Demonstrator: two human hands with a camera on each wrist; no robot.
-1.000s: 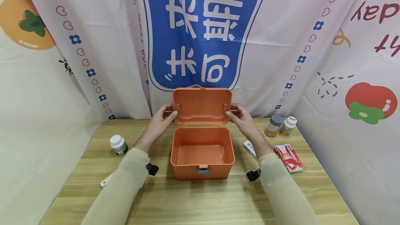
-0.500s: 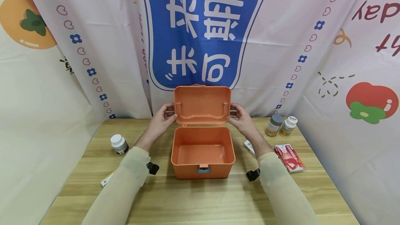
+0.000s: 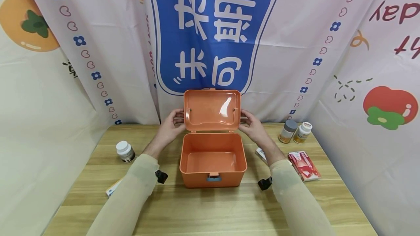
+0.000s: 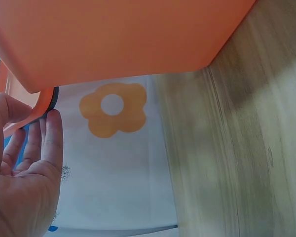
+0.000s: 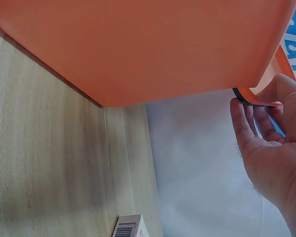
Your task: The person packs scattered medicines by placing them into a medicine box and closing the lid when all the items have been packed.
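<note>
An orange storage box stands in the middle of the wooden table in the head view, with nothing inside and a grey-blue latch on its front. Its hinged lid is raised upright at the back. My left hand holds the lid's left edge. In the left wrist view, the thumb lies over the rim and the fingers are behind the lid. At the opposite edge, my right hand holds the lid the same way. The box's side wall covers part of the lid in the right wrist view.
A white-capped bottle stands left, near a small box partly under the left sleeve. To the right are a grey-capped bottle, a white bottle, a red-and-white box and a white box. A printed curtain hangs behind.
The lid has tilted slightly further back, with a bright reflection now on its inside. Both hands have moved with it a little. The box stays in place.
</note>
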